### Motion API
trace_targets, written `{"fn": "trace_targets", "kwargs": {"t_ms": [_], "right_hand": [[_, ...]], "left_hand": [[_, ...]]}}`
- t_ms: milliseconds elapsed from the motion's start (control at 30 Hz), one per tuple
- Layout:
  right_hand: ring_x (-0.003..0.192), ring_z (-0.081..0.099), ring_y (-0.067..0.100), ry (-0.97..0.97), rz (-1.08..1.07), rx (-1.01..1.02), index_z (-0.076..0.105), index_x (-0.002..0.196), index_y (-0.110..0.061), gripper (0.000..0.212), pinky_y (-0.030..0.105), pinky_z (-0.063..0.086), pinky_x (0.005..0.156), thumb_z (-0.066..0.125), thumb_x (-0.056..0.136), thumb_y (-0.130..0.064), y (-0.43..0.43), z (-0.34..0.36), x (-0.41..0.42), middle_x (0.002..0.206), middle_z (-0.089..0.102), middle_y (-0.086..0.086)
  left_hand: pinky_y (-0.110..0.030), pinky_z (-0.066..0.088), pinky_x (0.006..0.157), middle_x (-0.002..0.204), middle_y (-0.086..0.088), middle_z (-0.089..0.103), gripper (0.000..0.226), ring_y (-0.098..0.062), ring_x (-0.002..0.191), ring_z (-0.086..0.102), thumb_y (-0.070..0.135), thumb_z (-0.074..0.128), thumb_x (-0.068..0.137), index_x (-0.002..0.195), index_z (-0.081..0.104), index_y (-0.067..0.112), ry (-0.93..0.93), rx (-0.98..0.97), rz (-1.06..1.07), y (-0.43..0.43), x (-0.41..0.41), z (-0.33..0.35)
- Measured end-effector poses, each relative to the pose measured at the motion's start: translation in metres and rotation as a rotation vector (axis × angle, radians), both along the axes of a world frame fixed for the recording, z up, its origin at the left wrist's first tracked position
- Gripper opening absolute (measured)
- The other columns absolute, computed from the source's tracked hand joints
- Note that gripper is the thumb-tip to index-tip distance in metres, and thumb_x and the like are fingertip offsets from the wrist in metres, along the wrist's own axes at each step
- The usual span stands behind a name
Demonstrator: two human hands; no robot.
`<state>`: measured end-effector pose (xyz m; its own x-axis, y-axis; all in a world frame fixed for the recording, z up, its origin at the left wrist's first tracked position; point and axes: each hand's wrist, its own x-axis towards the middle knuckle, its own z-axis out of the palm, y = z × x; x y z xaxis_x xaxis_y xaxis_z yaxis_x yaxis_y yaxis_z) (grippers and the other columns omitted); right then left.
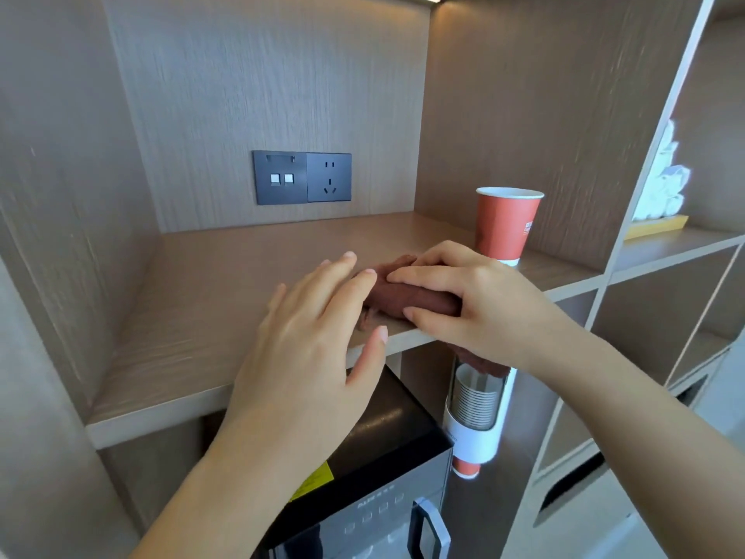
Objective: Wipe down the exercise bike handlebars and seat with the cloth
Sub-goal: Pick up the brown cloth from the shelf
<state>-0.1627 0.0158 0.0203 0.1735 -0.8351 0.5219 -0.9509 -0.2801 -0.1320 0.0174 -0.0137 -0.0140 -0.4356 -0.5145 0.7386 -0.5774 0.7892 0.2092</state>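
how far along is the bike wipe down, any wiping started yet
Done: nothing provable; no bike is in view. In hand: the right hand grips the rolled brown cloth at the edge of the shelf; the left hand lies open against its end. Left: seemingly handlebars and seat, if the cloth is being fetched.

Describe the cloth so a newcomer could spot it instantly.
Find the wooden shelf under the wall socket. At its front edge, beside the red paper cup, the right hand grips the cloth. It is the only dark brown rolled fabric there.
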Motion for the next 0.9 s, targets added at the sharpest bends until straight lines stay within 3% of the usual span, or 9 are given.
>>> {"fn": "trace_targets", "kwargs": {"t_ms": [100,167,267,367,467,633,800,900], "right_hand": [[0.098,0.059,0.026,0.018,-0.020,-0.076,0.059,0.122,-0.026,0.039,0.044,0.050,0.080,0.062,0.083,-0.028,0.021,-0.008,0.005,0.112,0.057,0.007],[0.100,0.059,0.027,-0.010,-0.030,-0.126,0.059,0.121,-0.023,0.038,0.046,0.051,0.079,0.061,0.083,-0.028,0.037,-0.017,0.009,0.114,0.058,0.008],[0.107,0.057,0.027,-0.048,-0.090,-0.196,0.059,0.121,-0.023,0.039,0.047,0.051,0.084,0.057,0.083,-0.031,0.061,-0.035,0.013,0.118,0.056,0.009],[0.108,0.057,0.027,-0.092,-0.154,-0.216,0.059,0.121,-0.024,0.038,0.046,0.050,0.085,0.055,0.085,-0.035,0.086,-0.062,0.016,0.119,0.055,0.009],[0.103,0.059,0.028,-0.098,-0.258,-0.177,0.059,0.120,-0.025,0.038,0.044,0.052,0.081,0.053,0.084,-0.036,0.109,-0.093,0.018,0.118,0.057,0.009],[0.101,0.060,0.027,-0.155,-0.426,-0.077,0.061,0.119,-0.024,0.038,0.043,0.054,0.078,0.059,0.082,-0.030,0.149,-0.141,0.020,0.117,0.059,0.007],[0.095,0.062,0.027,-0.207,-0.601,-0.087,0.063,0.116,-0.021,0.038,0.042,0.055,0.074,0.050,0.084,-0.036,0.194,-0.172,0.016,0.114,0.061,0.007],[0.093,0.061,0.029,-0.215,-0.725,-0.098,0.063,0.117,-0.019,0.037,0.043,0.054,0.075,0.050,0.085,-0.035,0.231,-0.188,0.010,0.115,0.061,0.009]], "left_hand": [[-0.053,0.035,0.102,0.137,0.006,0.042,0.046,-0.013,0.129,0.035,0.036,0.040,0.083,0.124,0.051,0.019,0.105,0.056,-0.174,0.006,0.002,-0.010],[-0.050,0.029,0.106,0.138,0.008,0.038,0.044,-0.011,0.132,0.029,0.034,0.041,0.083,0.123,0.052,0.019,0.101,0.055,-0.242,0.009,0.003,-0.022],[-0.038,0.022,0.109,0.137,-0.002,0.045,0.039,-0.016,0.131,0.032,0.025,0.049,0.084,0.121,0.054,0.015,0.052,-0.070,-0.237,0.020,0.006,-0.041],[-0.049,0.030,0.104,0.134,-0.010,0.048,0.037,-0.024,0.129,0.038,0.017,0.050,0.084,0.119,0.056,0.009,0.054,-0.122,-0.304,0.031,0.008,-0.062],[-0.055,0.036,0.099,0.132,-0.014,0.049,0.037,-0.028,0.126,0.040,0.017,0.046,0.086,0.120,0.054,0.005,0.008,-0.069,-0.349,0.042,0.010,-0.083],[-0.049,0.029,0.102,0.130,-0.015,0.051,0.039,-0.029,0.126,0.041,0.020,0.043,0.085,0.120,0.054,0.005,-0.124,0.075,-0.407,0.063,-0.004,-0.114],[-0.055,0.034,0.100,0.128,-0.016,0.053,0.039,-0.031,0.123,0.044,0.019,0.049,0.084,0.120,0.054,0.005,-0.198,0.136,-0.540,0.085,-0.035,-0.141],[-0.051,0.035,0.099,0.126,-0.016,0.054,0.037,-0.033,0.121,0.046,0.016,0.051,0.084,0.118,0.054,0.003,-0.225,0.150,-0.642,0.109,-0.060,-0.154]]}}
